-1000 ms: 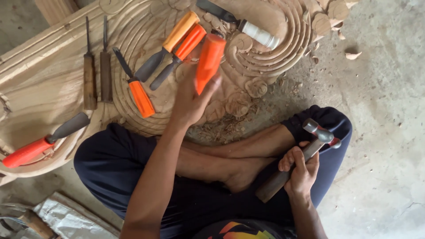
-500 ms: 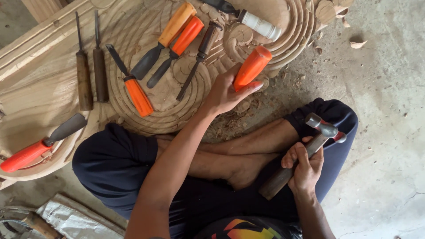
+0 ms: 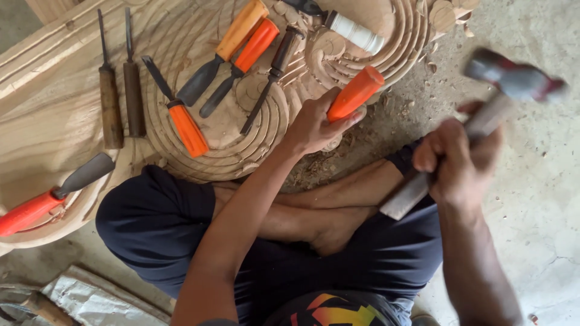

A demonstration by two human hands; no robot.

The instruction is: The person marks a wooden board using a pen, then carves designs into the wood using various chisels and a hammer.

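My left hand (image 3: 312, 125) grips an orange-handled chisel (image 3: 356, 92), its blade set against the lower right edge of the carved wooden panel (image 3: 199, 42). Raised at the right, blurred by motion, is a hammer (image 3: 483, 118) with a wooden handle and dark metal head, clasped in my right hand (image 3: 456, 158). The hammer head is above and to the right of the chisel handle, apart from it. I sit cross-legged in dark trousers with bare feet beneath my arms.
Several chisels lie on the panel: two wooden-handled ones (image 3: 118, 90) at left, orange-handled ones (image 3: 241, 45) in the middle, one at far left (image 3: 42, 202), a white-handled tool (image 3: 353, 30) at top. Wood chips litter the concrete floor (image 3: 531, 211). Crumpled paper (image 3: 90, 299) lies at bottom left.
My left hand carried the orange chisel from the panel's middle to its lower right edge. My right hand lifted the hammer from my lap up to the right.
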